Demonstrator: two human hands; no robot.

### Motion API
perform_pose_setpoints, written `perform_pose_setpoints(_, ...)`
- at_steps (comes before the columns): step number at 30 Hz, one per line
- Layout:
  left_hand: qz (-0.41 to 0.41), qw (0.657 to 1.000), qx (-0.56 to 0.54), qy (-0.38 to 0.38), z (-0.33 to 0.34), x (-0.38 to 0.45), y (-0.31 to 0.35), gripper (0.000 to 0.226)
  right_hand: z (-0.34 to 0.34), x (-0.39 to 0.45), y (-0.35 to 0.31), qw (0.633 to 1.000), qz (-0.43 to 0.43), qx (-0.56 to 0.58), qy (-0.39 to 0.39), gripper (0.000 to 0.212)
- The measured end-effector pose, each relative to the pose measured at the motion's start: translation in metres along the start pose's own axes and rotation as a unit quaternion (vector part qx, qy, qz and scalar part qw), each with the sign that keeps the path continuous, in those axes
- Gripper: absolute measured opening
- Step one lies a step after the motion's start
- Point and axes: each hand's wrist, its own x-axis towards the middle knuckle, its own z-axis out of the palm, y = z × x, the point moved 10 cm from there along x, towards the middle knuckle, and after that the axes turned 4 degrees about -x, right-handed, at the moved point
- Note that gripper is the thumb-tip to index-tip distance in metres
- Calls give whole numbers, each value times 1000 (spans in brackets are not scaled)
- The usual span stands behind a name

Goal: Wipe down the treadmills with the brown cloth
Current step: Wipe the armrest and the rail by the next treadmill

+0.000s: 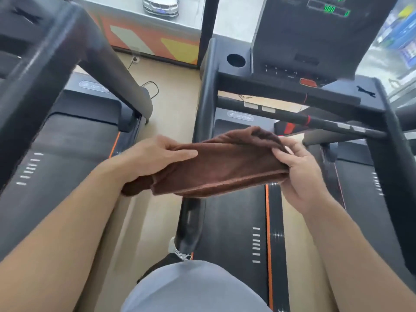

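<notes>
A folded brown cloth (220, 167) is stretched between both hands in mid-air, above the gap between two black treadmills. My left hand (153, 156) holds its left end, thumb lying on top and fingers underneath. My right hand (297, 170) grips the right end, fingers curled over the bunched edge. The treadmill straight ahead (238, 221) has an orange-trimmed belt, a crossbar handrail (292, 115) and a console (315, 37) with green digits. A second treadmill (67, 140) stands to the left, its dark upright (45, 70) leaning across the view.
A strip of light wooden floor (171, 113) runs between the machines, with a power cable (150, 88) lying on it. An orange and yellow wall panel (157, 43) is beyond. A third treadmill deck (364, 188) lies at the right. My shoe (177, 251) is on the floor below.
</notes>
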Motion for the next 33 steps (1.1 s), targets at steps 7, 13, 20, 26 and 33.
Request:
perform_pose_setpoints(7, -123, 977, 93, 150, -15, 39, -88, 66, -1, 43, 124, 905, 126, -406, 11, 46)
perform_pose_setpoints(13, -171, 968, -129, 130, 85, 55, -118, 60, 105, 38, 186, 942, 199, -242, -122, 96)
perform_pose_setpoints(20, -118, 962, -147, 198, 79, 103, -105, 59, 127, 80, 175, 969, 153, -189, -42, 77)
perform_pose_setpoints(26, -95, 967, -105, 209, 32, 207, -60, 58, 133, 186, 152, 963, 218, -157, -19, 99)
perform_pose_setpoints(33, -66, 967, -108, 221, -14, 307, -27, 84, 144, 288, 141, 944, 287, -160, 21, 144)
